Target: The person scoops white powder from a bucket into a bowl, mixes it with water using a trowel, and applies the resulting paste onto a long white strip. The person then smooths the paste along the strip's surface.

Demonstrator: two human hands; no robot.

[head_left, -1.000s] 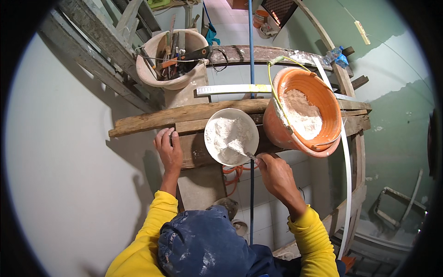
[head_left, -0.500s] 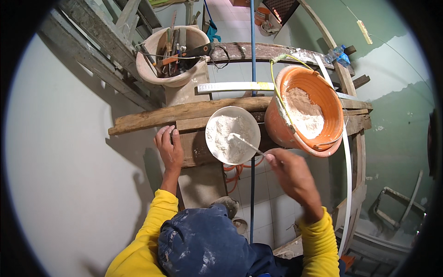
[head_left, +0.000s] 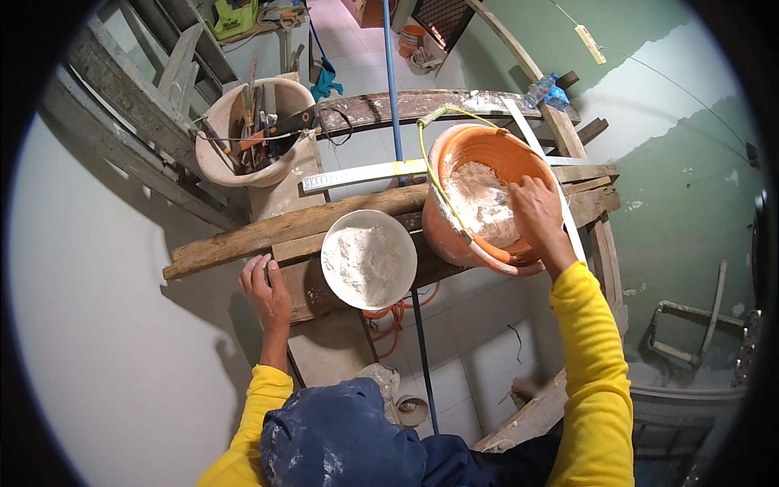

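My right hand [head_left: 535, 209] is inside the orange bucket [head_left: 445, 217], closed on a spoon [head_left: 497, 195] whose tip meets the whitish powder [head_left: 477, 179]. Most of the spoon's handle is hidden by the fingers. To the left of the bucket, a white tub [head_left: 411, 272] holds more white powder [head_left: 372, 258] in loose clumps. My left hand [head_left: 268, 296] rests by the left end of the dark plank [head_left: 312, 286], its fingers curled. Something dark shows between thumb and forefinger; what it is cannot be made out.
A pale bucket of tools [head_left: 213, 150] stands at the back left, near a ladder [head_left: 134, 77]. Long wooden beams [head_left: 219, 239] run beneath the tub and bucket. A blue pole [head_left: 393, 97] rises behind the tub. A plastic bottle [head_left: 540, 91] lies at the back right.
My right hand has moved with the spoon from the white tub rightward into the orange bucket. My left hand stays by the plank's end. The whole view has shifted.
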